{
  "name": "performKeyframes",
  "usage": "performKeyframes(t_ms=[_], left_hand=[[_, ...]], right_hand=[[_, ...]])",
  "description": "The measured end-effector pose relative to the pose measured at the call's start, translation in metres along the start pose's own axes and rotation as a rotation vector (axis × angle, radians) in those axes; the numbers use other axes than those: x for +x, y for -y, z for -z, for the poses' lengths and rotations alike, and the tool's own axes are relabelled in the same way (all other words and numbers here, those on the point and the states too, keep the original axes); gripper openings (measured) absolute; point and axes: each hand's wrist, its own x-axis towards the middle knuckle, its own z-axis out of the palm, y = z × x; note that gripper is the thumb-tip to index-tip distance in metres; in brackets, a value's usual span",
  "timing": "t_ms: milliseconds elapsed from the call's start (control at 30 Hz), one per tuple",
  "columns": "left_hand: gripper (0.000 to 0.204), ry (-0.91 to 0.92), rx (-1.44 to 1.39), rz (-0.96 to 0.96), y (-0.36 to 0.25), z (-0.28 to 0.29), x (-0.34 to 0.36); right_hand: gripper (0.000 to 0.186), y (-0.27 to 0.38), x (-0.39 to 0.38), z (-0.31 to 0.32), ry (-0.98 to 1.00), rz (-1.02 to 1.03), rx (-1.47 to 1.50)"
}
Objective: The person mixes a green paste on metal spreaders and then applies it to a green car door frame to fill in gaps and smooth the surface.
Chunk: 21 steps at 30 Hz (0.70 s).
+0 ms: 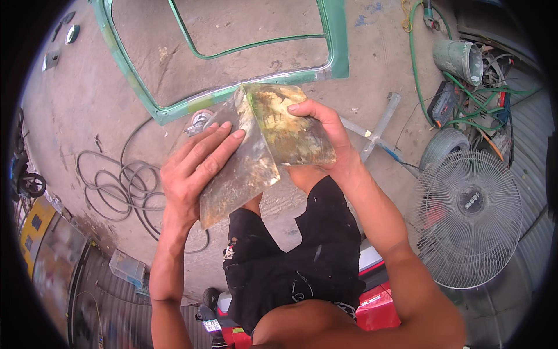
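Note:
A creased, dirty sheet [273, 136], stained brown and green, is held in front of me with a sharp fold running down its middle. My left hand [192, 174] lies flat against the sheet's left half, fingers stretched out along it. My right hand [325, 134] grips the right half, thumb on top near its upper edge. Below the sheet I see my black shorts [302, 256] and bare knee.
A green metal frame [232, 87] lies on the concrete floor ahead, a small grinder-like tool [200, 121] beside it. Coiled grey cable [125, 186] lies left. A white fan [468, 218], green hose [415, 64], a bucket [459, 58] and tools stand right. A red case [378, 305] sits below.

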Motion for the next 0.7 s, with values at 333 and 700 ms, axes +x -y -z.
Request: performKeyframes(t_ms=[333,700], left_hand=[[0.041,0.489,-0.453,0.642,0.013,-0.040,-0.075],[0.049,-0.128,-0.714,1.228,0.025,-0.149,-0.107]], right_hand=[[0.033,0.103,-0.047,0.178,-0.241,0.434,-0.588],[0.060,0.161,0.118,0.312,-0.386,0.556,-2.717]])
